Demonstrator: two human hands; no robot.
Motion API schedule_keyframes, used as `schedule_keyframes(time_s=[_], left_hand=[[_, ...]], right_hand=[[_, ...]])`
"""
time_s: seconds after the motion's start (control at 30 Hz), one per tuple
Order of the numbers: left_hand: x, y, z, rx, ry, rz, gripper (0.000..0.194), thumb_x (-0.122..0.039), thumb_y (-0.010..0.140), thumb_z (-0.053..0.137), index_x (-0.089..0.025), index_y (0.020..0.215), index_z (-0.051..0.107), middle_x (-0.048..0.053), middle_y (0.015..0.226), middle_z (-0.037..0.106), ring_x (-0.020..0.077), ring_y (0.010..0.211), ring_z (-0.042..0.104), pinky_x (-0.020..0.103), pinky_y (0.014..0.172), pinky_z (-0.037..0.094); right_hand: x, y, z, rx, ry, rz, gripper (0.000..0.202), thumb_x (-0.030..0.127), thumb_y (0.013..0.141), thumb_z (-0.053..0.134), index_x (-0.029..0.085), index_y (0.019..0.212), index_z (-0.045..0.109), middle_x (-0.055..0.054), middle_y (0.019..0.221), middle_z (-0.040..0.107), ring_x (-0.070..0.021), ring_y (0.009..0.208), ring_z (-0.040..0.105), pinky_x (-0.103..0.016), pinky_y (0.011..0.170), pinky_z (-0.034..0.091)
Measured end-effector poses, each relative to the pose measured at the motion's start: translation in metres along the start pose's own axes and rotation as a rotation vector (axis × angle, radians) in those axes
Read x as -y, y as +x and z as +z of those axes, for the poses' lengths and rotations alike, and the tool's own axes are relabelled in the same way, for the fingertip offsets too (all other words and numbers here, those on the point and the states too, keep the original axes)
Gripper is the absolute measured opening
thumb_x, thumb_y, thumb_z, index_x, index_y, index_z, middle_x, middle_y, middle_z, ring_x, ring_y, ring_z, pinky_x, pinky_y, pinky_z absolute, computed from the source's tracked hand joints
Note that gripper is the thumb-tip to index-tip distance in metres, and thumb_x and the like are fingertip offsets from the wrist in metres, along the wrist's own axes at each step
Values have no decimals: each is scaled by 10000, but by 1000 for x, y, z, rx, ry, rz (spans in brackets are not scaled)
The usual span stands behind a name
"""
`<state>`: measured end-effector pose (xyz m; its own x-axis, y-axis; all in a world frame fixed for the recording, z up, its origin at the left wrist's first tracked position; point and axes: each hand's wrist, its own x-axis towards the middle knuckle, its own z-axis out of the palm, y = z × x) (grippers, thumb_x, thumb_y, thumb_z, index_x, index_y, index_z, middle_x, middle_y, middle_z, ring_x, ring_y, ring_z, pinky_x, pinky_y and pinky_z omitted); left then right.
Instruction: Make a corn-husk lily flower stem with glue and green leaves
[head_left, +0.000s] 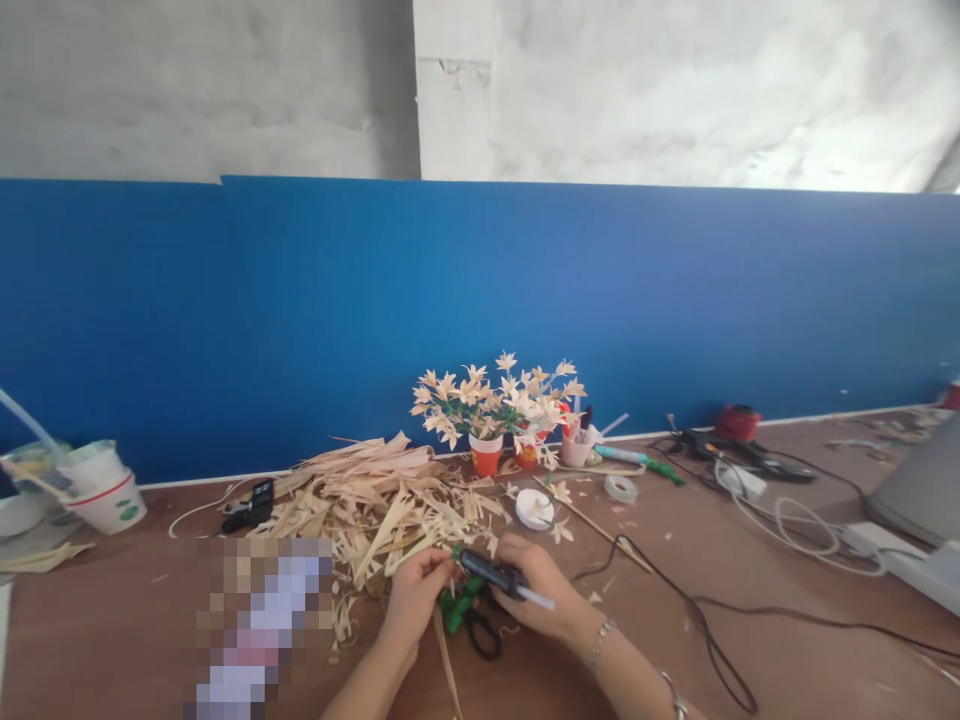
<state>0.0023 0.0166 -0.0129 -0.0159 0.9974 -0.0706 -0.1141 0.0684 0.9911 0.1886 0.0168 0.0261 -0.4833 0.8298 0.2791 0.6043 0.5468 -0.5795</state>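
Note:
My right hand (546, 588) is closed round a dark hot glue gun (491, 573), with a pale glue stick poking from its rear end. The gun's nozzle points left, close to the fingertips of my left hand (417, 592). Those fingers are pinched together near a small green tip; what they hold is mostly hidden. Below the gun lies a bright green bundle (463, 606), with a black loop like a scissors handle (484, 636) beside it. A thin straw-coloured strip (447, 660) runs down from near my left hand toward the table's front edge.
Dried husk strips (390, 510) are heaped behind my left hand. Husk flowers stand in a red-and-white cup (486, 458) against the blue partition (570, 280). A round white lid (535, 509) and tape roll (621, 488) lie ahead. Black cable (675, 590) loops on the right.

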Motion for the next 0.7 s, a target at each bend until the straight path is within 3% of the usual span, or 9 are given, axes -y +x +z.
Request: schedule_keyframes(time_s=[0.7], left_hand=[[4,0,-2,27,-46,-10,183,-312,645,648,-130,667,648,4,585,636,133,563,528,232,577,369]], right_hand=[[-7,1,6,17,-18,28,78,91,609,513,167,623,519,-18,715,533,-143,681,508,-212,611,357]])
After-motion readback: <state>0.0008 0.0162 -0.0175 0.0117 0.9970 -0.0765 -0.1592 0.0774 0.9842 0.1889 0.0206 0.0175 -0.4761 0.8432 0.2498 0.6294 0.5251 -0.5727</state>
